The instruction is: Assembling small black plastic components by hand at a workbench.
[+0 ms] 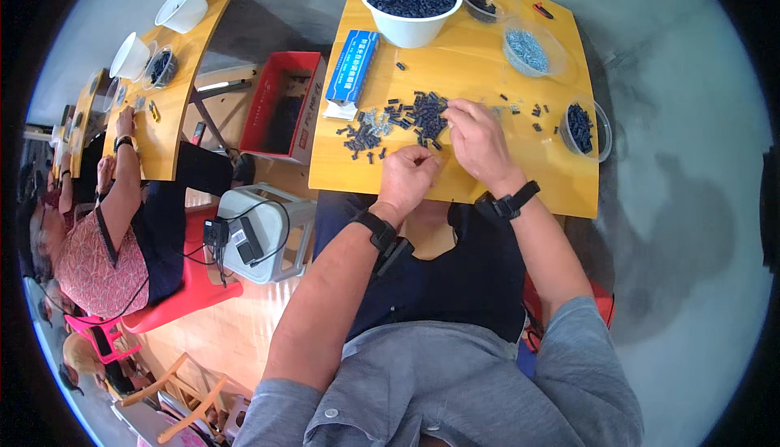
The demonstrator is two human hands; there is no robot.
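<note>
My left hand [406,175] is at the near edge of the wooden table, its thumb and fingers pinched together; whatever they hold is too small to make out. To its right and a little farther off, my right hand [477,140] is also closed, fingertips against the right side of a pile of small black plastic pieces [426,112]. What sits between those fingertips is hidden. Left of the pile lie small clear or silvery bits [375,123] mixed with more black pieces. A few loose black pieces [536,110] are scattered to the right.
A white bucket [412,31] heaped with black pieces stands at the back, near a blue box [352,67]. Along the right are clear tubs of silvery parts [526,50] and black pieces [580,128]. A red crate [268,110] and grey stool [244,227] stand left; a co-worker [106,244] sits beyond.
</note>
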